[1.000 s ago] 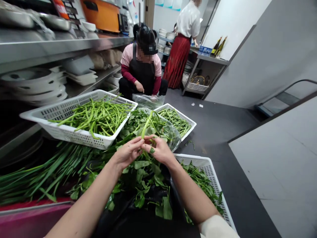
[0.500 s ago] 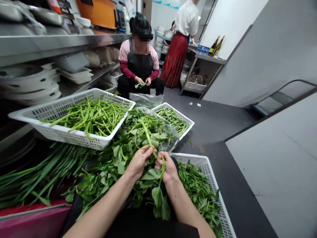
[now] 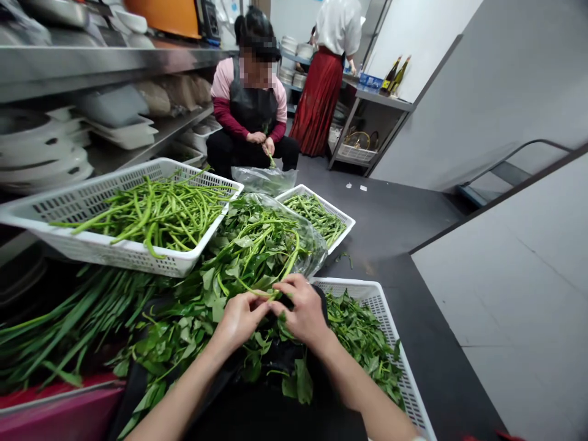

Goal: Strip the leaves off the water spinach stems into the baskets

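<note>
Just in front of my lap both hands meet at a leafy green stem [image 3: 252, 290]. My left hand [image 3: 236, 323] pinches it between thumb and fingertips. Close beside it, my right hand [image 3: 304, 313] has its thumb and bent fingers closed on the same stem; part of that grip is hidden. Beyond my hands lies a heap of leafy greens [image 3: 250, 236], partly inside a clear plastic bag [image 3: 316, 248]. Loose leaves [image 3: 298, 381] hang over my dark apron below the hands.
A white basket [image 3: 184, 264] of trimmed stems stands left, another [image 3: 350, 228] beyond the bag. Leafy pieces fill a basket [image 3: 384, 306] at right. Long green stalks [image 3: 87, 306] lie left, under metal shelves [image 3: 114, 64]. A co-worker [image 3: 252, 104] sits opposite, handling greens; another person [image 3: 321, 92] stands behind.
My hands have drawn together; the thick stem held upright before no longer stands up between them. My right hand has turned over the stem. The co-worker's hands have moved lower, over the bag.
</note>
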### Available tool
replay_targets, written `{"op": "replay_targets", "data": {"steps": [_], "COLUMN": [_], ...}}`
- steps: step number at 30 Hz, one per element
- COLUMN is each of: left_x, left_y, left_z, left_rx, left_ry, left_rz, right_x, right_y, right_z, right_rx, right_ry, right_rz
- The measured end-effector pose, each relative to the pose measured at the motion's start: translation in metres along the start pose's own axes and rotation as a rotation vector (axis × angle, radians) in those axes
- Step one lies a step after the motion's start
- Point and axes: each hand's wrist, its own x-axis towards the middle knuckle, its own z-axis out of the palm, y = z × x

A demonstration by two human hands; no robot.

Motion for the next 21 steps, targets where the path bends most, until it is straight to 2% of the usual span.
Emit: {"op": "replay_targets", "data": {"steps": [2, 3, 5, 7, 8, 9, 10, 12, 14, 15, 16, 18, 21], "left_x": [-0.004, -0.005, -0.008, -0.009, -0.009, -0.010, -0.011, -0.014, -0.020, -0.024, -0.028, -0.038, -0.055], "left_y": [0.000, 0.000, 0.000, -0.003, -0.004, -0.006, -0.007, -0.007, -0.006, -0.006, -0.006, -0.008, -0.016], "left_z": [-0.006, -0.010, -0.019, -0.025, -0.027, -0.028, -0.027, -0.023, -0.017, -0.014, -0.012, -0.010, -0.016], "left_rx": [0.045, 0.047, 0.013, -0.065, -0.103, -0.124, -0.120, -0.003, 0.227, 0.349, 0.455, 0.602, 0.684], "left_ry": [-0.001, -0.012, -0.056, -0.075, -0.064, -0.041, -0.012, 0.036, 0.064, 0.074, 0.079, 0.074, 0.027], "left_rz": [0.019, 0.013, -0.024, -0.078, -0.101, -0.111, -0.106, -0.049, 0.029, 0.056, 0.073, 0.082, 0.061], "right_x": [0.025, 0.037, 0.056, 0.063, 0.061, 0.055, 0.045, 0.023, 0.005, 0.001, 0.000, 0.009, 0.038], "right_y": [-0.009, -0.007, 0.007, 0.024, 0.029, 0.031, 0.030, 0.021, 0.008, 0.002, -0.002, -0.005, 0.004], "right_z": [0.017, 0.020, 0.017, 0.004, -0.002, -0.006, -0.007, 0.004, 0.029, 0.043, 0.056, 0.073, 0.069], "right_rx": [0.009, 0.034, 0.128, 0.245, 0.304, 0.365, 0.431, 0.579, 0.751, 0.865, 0.999, 1.296, 1.598], "right_ry": [-0.068, -0.055, 0.076, 0.252, 0.292, 0.280, 0.210, -0.050, -0.273, -0.316, -0.305, -0.199, 0.001], "right_rz": [-0.026, 0.003, 0.118, 0.233, 0.264, 0.283, 0.304, 0.362, 0.456, 0.525, 0.607, 0.811, 1.060]}}
